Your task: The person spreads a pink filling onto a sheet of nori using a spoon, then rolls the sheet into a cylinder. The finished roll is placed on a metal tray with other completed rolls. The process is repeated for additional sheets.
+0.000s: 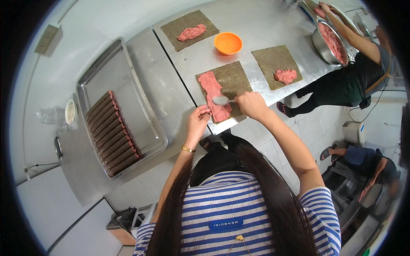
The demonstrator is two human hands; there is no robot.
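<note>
My right hand is closed round the handle of a metal spoon. The spoon's bowl presses on pink minced meat, which lies in a long strip along the left side of a dark nori sheet. My left hand rests at the sheet's lower left edge, fingers loosely bent and fingertips by the meat, with nothing seen in its grasp. To the right, another nori sheet carries a lump of meat. A third sheet with meat lies at the far left.
An orange bowl stands behind the sheet on the steel table. At left, a metal tray holds several nori rolls side by side. On the far right, a co-worker's hands work near a steel bowl of meat. Another person sits lower right.
</note>
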